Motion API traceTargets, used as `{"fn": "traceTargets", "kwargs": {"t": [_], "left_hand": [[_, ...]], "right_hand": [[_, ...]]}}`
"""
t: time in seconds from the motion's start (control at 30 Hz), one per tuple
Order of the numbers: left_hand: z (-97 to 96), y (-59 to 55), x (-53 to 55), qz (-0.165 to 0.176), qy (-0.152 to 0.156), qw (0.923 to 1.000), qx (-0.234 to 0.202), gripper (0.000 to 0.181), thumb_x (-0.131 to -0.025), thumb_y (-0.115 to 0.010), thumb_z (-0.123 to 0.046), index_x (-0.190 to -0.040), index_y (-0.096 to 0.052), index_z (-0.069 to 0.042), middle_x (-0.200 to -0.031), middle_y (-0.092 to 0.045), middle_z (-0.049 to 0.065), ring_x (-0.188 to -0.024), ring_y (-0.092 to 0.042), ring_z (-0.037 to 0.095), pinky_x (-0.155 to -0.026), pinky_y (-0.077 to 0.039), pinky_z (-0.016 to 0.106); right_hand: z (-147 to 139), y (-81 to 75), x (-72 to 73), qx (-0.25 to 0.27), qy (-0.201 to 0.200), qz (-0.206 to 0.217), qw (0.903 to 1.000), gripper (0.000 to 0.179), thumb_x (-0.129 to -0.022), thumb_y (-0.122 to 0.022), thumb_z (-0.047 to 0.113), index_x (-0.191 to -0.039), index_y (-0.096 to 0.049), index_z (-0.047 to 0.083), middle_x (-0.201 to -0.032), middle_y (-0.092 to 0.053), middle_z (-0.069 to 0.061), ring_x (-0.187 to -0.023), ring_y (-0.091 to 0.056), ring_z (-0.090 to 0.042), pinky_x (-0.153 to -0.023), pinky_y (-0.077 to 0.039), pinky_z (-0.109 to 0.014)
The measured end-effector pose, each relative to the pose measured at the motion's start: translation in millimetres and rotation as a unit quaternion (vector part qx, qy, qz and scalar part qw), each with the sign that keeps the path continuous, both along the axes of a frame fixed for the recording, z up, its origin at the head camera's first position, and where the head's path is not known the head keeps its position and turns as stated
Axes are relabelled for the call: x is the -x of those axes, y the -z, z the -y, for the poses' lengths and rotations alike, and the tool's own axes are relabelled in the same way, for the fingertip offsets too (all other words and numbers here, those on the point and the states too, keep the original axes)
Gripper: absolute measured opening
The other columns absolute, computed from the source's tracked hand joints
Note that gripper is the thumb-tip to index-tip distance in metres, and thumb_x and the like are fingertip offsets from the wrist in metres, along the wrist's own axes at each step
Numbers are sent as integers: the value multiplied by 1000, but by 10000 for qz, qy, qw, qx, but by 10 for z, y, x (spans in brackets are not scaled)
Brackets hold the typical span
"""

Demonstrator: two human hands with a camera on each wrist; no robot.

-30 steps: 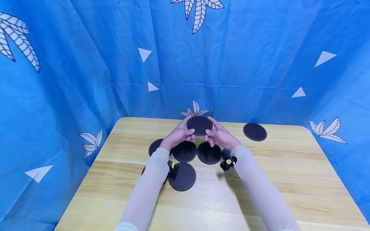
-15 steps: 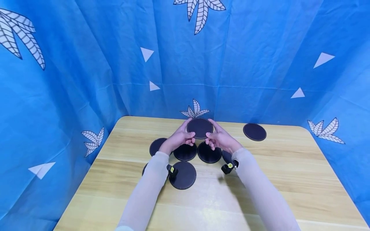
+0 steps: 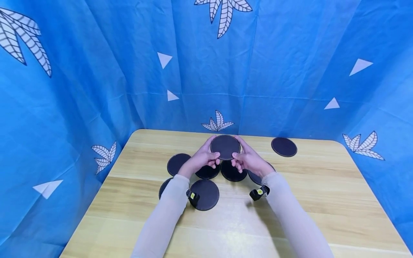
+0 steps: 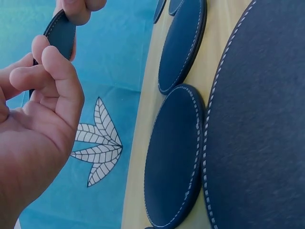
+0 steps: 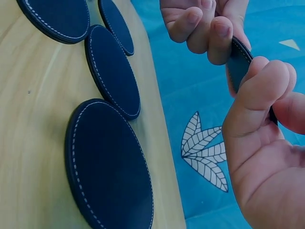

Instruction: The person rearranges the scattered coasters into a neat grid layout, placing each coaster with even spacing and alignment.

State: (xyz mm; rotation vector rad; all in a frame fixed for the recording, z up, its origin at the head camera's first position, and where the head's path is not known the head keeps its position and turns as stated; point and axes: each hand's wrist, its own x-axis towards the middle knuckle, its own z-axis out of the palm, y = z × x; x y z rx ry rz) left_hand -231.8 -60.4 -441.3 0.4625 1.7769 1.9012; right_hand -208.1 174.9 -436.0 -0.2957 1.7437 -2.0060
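Note:
A round dark coaster (image 3: 225, 147) is held up above the table in the head view, its face tilted toward me. My left hand (image 3: 201, 158) pinches its left edge and my right hand (image 3: 251, 160) its right edge, thumbs on the near face. From the left wrist view, the held coaster (image 4: 62, 36) appears nearly edge-on between both hands, with pale stitching round its rim. Below the hands lie more coasters, two of them, a left one (image 3: 209, 172) and a right one (image 3: 233, 173), partly covered by the hands.
Further coasters lie flat on the wooden table (image 3: 322, 200): a near one (image 3: 206, 195), a left one (image 3: 177, 163), one partly under the left sleeve (image 3: 164, 186), one beside the right wrist (image 3: 254, 177), and one apart at the back right (image 3: 284, 147). A blue curtain (image 3: 290, 71) hangs behind.
Both hands have lowered slightly toward me and a little right with the coaster, whose face now shows rounder. The coasters on the table have stayed put.

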Motion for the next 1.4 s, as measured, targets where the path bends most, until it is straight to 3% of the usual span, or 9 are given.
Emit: {"fn": "traceTargets", "kwargs": {"t": [0.47, 1.07, 1.4], "left_hand": [[-21, 50, -205, 24, 145, 9999, -19, 79, -104, -51, -3, -163, -3, -23, -66, -58, 8, -48, -42, 13, -56, -53, 27], [-32, 86, -418, 58, 232, 9996, 161, 77, -104, -52, -6, -162, -7, -30, -67, -58, 9, -48, -41, 14, -57, -54, 30], [-32, 167, -548, 178, 391, 9991, 47, 78, -103, -52, -5, -163, -6, -25, -67, -60, 9, -47, -43, 14, -58, -55, 30]], "right_hand": [[-19, 28, -269, -61, 111, -114, 9999, 79, -106, -46, 4, -163, 3, 26, -69, -61, -12, -50, -53, -17, -48, -50, -30], [-57, 93, -490, -49, 139, -103, 9998, 80, -104, -50, 5, -163, 1, 25, -68, -60, -13, -48, -53, -18, -46, -50, -30], [-151, 172, -617, -108, 259, -33, 9996, 74, -100, -58, 4, -159, -15, 19, -65, -60, -11, -49, -53, -17, -45, -49, -29]]}}
